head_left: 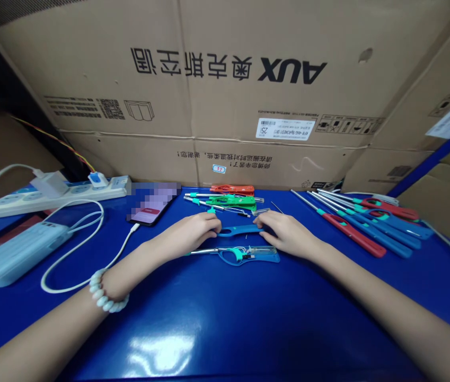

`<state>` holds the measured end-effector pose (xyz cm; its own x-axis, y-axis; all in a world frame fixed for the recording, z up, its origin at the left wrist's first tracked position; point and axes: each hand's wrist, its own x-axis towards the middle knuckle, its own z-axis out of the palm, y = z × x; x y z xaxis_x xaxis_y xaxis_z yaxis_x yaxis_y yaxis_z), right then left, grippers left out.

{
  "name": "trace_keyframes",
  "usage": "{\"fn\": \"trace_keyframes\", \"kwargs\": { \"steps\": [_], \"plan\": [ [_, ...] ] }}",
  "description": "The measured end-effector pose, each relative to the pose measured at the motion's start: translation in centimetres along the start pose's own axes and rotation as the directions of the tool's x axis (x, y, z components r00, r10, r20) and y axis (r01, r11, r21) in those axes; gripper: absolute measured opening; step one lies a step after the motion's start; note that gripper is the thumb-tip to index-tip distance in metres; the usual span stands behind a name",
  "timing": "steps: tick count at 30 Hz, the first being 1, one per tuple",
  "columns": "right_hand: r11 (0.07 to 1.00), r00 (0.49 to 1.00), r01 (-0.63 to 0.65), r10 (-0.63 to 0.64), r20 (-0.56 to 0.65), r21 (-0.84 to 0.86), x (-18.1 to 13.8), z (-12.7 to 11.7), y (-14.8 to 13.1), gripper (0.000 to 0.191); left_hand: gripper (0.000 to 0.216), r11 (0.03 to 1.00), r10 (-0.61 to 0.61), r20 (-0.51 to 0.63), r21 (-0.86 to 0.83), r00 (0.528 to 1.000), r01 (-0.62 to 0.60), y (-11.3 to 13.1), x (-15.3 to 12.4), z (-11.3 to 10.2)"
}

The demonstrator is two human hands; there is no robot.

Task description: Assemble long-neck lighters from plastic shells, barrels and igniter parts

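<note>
My left hand (pixel 193 233) and my right hand (pixel 287 233) are closed on opposite ends of a blue lighter casing (pixel 239 229), with its trigger loop towards the left. Just nearer to me lies an opened blue long-neck lighter (pixel 258 256), its metal tube to the left, its clear fuel tank and teal trigger showing. Beyond my hands is a green lighter (pixel 235 201) with its inner parts exposed, and behind that a red lighter casing (pixel 232 189). A thin metal pin (pixel 277 207) lies past my right fingertips.
Several red and blue long-neck lighters (pixel 368 225) lie fanned out at the right. On the left are a phone (pixel 155 204) on a white cable, a light-blue power bank (pixel 20 254) and a power strip (pixel 77 191). A large cardboard box (pixel 217 106) walls off the back of the blue table (pixel 225 318).
</note>
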<state>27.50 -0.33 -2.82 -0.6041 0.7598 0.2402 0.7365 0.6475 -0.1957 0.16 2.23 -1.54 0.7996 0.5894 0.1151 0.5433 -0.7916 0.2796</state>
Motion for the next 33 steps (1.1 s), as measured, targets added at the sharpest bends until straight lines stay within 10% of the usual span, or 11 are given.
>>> {"fn": "trace_keyframes", "kwargs": {
  "steps": [33],
  "plan": [
    [0.994, 0.982, -0.015, -0.005, 0.189, 0.107, -0.4, -2.9, -3.0, 0.018, 0.017, 0.993, 0.107, 0.100, -0.054, 0.989, -0.102, 2.6, -0.9, -1.4]
  ]
}}
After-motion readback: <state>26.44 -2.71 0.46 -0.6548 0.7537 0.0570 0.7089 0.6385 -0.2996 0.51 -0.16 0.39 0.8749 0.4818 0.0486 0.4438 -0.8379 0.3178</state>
